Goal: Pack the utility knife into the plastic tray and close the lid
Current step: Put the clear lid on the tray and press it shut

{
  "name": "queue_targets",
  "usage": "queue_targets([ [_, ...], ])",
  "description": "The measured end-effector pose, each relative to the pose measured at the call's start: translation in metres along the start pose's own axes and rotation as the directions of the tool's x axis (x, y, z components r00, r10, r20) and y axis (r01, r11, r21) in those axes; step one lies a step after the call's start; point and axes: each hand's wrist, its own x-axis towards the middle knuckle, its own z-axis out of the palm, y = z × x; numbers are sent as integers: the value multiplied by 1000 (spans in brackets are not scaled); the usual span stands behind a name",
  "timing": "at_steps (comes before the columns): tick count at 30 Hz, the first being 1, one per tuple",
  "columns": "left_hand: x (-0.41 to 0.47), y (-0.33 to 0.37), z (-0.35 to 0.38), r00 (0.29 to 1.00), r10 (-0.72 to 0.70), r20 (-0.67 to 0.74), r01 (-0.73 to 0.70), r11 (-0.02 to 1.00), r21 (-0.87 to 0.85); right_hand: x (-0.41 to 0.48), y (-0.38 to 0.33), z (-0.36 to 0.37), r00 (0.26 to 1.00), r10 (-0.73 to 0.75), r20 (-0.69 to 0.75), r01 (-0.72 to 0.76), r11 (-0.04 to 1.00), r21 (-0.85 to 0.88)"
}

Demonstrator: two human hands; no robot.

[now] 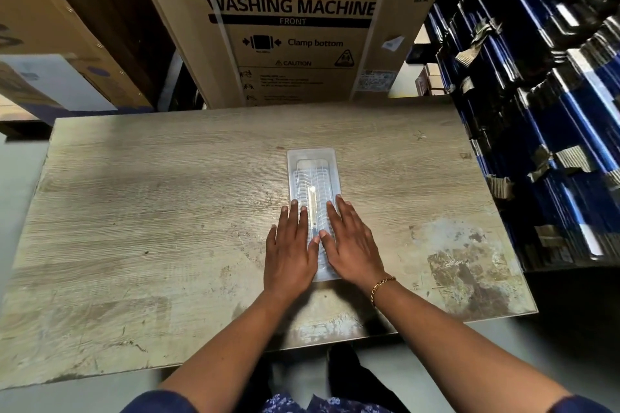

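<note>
A clear plastic tray (312,163) lies lengthwise at the middle of the wooden table (151,211), its transparent lid down over it. Through the lid I see the utility knife (313,208), a slim pale shaft with a darker part near my thumbs. My left hand (291,248) lies flat on the tray's left side, fingers stretched and together. My right hand (352,245) lies flat on the tray's right side, a gold bracelet on its wrist. Both thumbs touch over the knife. The near end of the tray is hidden under my palms.
A large cardboard washing-machine box (295,27) stands just behind the table's far edge. Stacked blue and black flat packs (543,111) rise along the right edge. More boxes (60,77) stand at the back left. The table's surface is worn and stained at the right.
</note>
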Motion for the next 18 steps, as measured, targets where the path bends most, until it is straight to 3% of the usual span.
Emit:
queue_targets([
  [7, 4, -11, 13, 1000, -3, 25, 1, 997, 79, 5, 9, 15, 1000, -19, 10, 20, 994, -108],
  [18, 5, -11, 18, 999, -13, 36, 9, 995, 101, 6, 11, 20, 1000, -22, -12, 21, 992, -124],
])
